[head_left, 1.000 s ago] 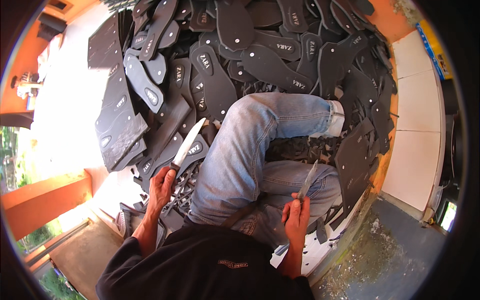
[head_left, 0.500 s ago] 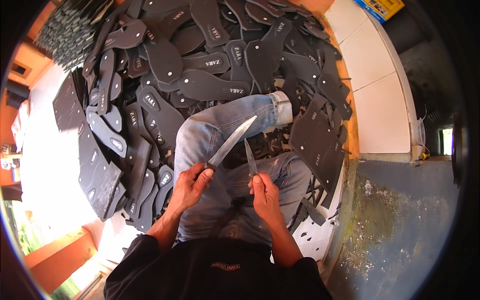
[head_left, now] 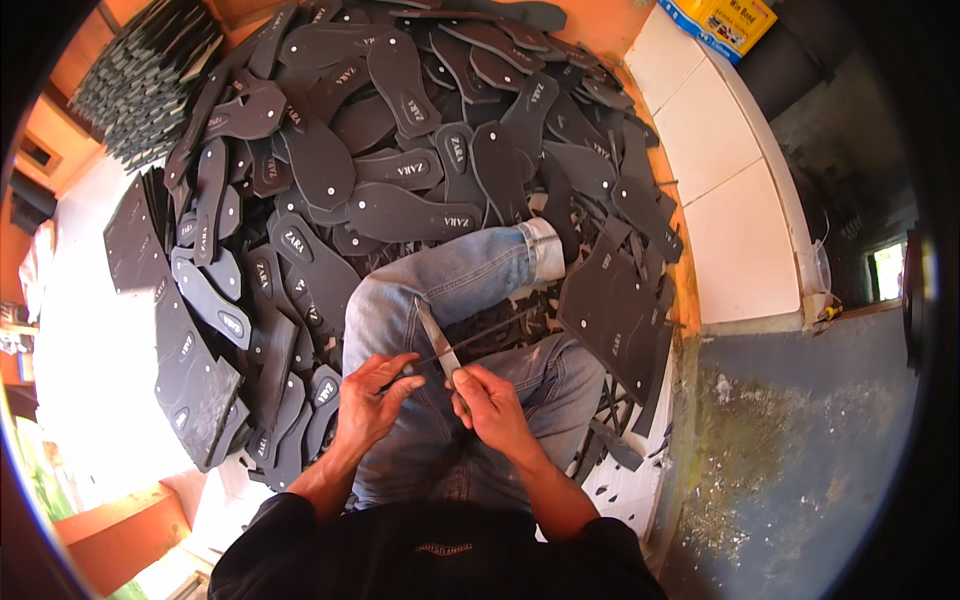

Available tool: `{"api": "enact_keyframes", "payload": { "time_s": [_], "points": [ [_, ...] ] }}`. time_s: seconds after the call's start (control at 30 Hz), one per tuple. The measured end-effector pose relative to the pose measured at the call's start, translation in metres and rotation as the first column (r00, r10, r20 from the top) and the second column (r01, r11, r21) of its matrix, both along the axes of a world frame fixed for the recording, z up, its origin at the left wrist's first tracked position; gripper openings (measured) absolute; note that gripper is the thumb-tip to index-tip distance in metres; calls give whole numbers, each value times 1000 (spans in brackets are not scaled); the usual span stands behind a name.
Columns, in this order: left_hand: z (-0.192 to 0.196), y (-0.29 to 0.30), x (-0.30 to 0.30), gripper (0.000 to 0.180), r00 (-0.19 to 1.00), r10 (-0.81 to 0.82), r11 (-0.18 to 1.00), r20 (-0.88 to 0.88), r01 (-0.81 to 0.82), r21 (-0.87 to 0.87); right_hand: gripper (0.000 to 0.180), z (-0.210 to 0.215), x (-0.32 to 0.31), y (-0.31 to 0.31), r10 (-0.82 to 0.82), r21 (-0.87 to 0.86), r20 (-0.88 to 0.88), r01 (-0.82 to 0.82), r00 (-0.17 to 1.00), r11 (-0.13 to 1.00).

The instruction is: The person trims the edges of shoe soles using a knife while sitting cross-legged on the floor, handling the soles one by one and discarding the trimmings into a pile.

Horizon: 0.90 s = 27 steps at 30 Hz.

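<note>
I sit with my jeans-clad legs [head_left: 450, 290] bent in front of me. My left hand [head_left: 372, 398] grips a long thin knife [head_left: 490, 332] that points right across my lap and looks dark, seen edge-on. My right hand [head_left: 492, 408] grips a shorter pale blade [head_left: 432, 330] that points up and away from me. The two blades cross and touch just above my fingers, over my thigh.
A large heap of dark grey shoe-sole cut-outs [head_left: 400, 170] covers the floor ahead and to the left. Cut dark sheets [head_left: 610, 310] lie by my right knee. A white tiled ledge [head_left: 730, 190] with a yellow box [head_left: 720, 20] runs along the right, above grey concrete [head_left: 790, 450].
My hands came together from far apart over my lap. The long knife swung down from pointing up to lying across, and the two blades now cross.
</note>
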<state>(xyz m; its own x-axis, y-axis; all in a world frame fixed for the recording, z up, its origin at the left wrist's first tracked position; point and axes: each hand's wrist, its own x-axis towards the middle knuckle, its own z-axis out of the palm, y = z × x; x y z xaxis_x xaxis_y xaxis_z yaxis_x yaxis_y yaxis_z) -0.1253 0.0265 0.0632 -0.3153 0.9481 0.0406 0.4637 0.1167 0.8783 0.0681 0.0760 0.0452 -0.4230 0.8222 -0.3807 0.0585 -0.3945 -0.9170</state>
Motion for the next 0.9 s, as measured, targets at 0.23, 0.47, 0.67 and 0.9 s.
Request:
{"api": "enact_keyframes", "payload": {
  "time_s": [0.23,0.47,0.67,0.9],
  "points": [
    [-2,-10,-15,31,849,-134,909,512,311,-277,12,13,-18,0,-220,830,234,-77,947,552],
    [-1,2,-9,28,994,18,996,106,-27,86,26,-6,-10,-1,5,161,104,-22,995,987],
    [-21,-19,-51,28,988,85,973,132,-54,-225,25,-8,11,6,-150,287,62,127,987,950],
    [-1,-19,-42,26,957,62,987,282,-16,-161,26,-26,12,2,-175,319,336,63,926,946]
  ]
}}
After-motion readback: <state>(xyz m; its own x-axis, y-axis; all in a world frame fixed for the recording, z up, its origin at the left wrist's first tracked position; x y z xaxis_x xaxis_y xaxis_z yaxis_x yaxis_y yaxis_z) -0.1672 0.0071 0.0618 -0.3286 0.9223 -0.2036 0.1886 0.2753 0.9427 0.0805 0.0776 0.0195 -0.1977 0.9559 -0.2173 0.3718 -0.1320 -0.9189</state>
